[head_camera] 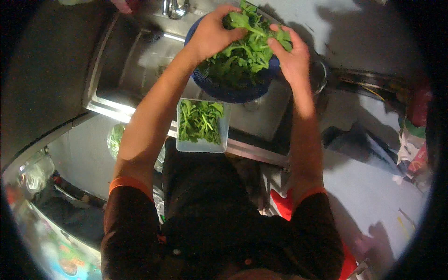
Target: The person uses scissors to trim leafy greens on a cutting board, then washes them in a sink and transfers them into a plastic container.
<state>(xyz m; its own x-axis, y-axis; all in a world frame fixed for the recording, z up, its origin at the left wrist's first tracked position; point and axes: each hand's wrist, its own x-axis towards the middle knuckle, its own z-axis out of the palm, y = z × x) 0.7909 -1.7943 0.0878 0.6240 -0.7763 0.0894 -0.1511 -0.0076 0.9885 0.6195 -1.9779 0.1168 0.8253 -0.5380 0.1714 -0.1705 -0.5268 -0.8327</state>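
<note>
Leafy greens [250,49] fill a blue plastic colander [231,94] that rests over the sink. My left hand [217,33] grips a bunch of them by the colander's upper left side. A leafy sprig [260,31] runs from there to my right hand [291,50], whose thumb and fingers pinch its leaves. Below the colander, a clear plastic container [223,145] sits across the front edge of the sink. Stalks of greens [201,122] lie in it.
A double stainless steel sink [154,57] lies before me, with a chrome faucet [176,10] behind. A round glass-like rim [322,75] shows right of the colander. Greens in a plastic bag [115,140] are beside my left forearm. Dark cloth [357,143] lies to the right.
</note>
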